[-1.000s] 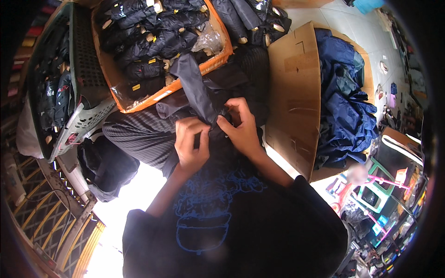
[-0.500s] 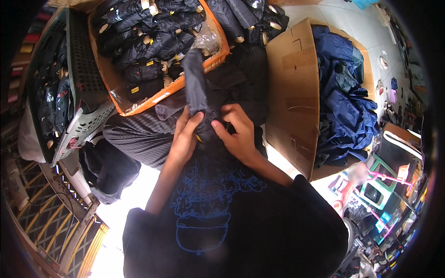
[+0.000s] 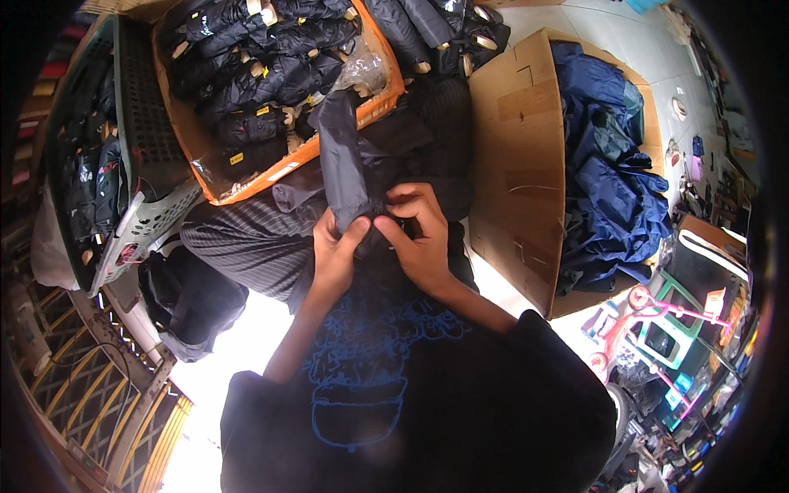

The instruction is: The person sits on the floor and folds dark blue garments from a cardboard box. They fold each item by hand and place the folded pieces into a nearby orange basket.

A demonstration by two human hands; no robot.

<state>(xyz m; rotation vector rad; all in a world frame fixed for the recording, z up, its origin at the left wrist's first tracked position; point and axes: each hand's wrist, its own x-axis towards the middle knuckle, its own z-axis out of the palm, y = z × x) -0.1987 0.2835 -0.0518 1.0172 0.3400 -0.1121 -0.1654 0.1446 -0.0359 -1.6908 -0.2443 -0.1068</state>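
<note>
My two hands meet over my lap at the near end of a black folding umbrella (image 3: 341,164), its cloth wrapped into a long roll pointing away from me. Its handle end is hidden by my fingers and dark cloth. My left hand (image 3: 335,251) is closed round the near end, thumb on top. Close beside it, my right hand (image 3: 421,238) pinches dark cloth at the same end, fingers bent, the thumb tips nearly touching. Loose black cloth (image 3: 399,140) lies across my lap just beyond. Ahead, an orange-edged box (image 3: 271,182) holds rows of black umbrellas (image 3: 255,90) with pale handles.
To the right stands a tall cardboard box (image 3: 518,172) full of crumpled navy cloth (image 3: 616,181). A grey plastic basket (image 3: 152,123) with more black umbrellas is at the left. A black bag-like bundle (image 3: 193,304) lies below it. A green stool (image 3: 678,324) sits at lower right.
The umbrella's roll has tipped slightly left and shows a wider face. My left hand has moved a little down and right, bringing its thumb closer to the right one.
</note>
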